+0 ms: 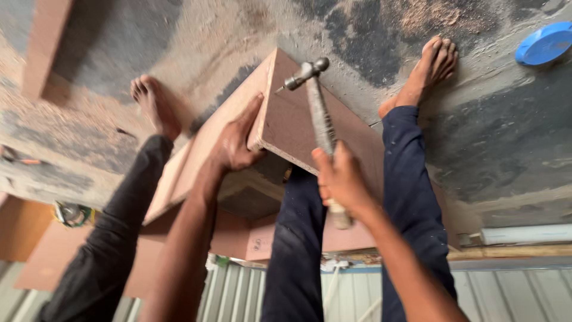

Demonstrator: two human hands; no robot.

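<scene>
- the right hand (341, 182) is clenched round the wooden grip of a hammer (316, 110), whose metal head sits right at the top corner of a reddish-brown board (298, 128).
- the left hand (235, 140) grasps that board at its near edge, fingers wrapped over the side and thumb up along the face, steadying it.
- the board stands on edge between the person's legs, joined at a corner to a second board (199, 152) that slopes away to the left; together they read as part of a box or cabinet carcass.
- a thin pale point shows just beside the hammer head at the corner; it looks like a nail, though it is too small to be sure.
- judging by the pose, the step in hand is nailing the corner joint, with the hammer at or close to the strike.
- the next blow calls for a square hit on a small target close to the board's edge, with the left hand's fingers kept back from the corner and the board held firm so the joint does not shift.
- further out: two bare feet (432, 65) rest on a dusty concrete floor (506, 137) strewn with sawdust, a blue round lid (543, 43) lies at the upper right, and a white pipe (524, 234) lies by the right edge.
</scene>
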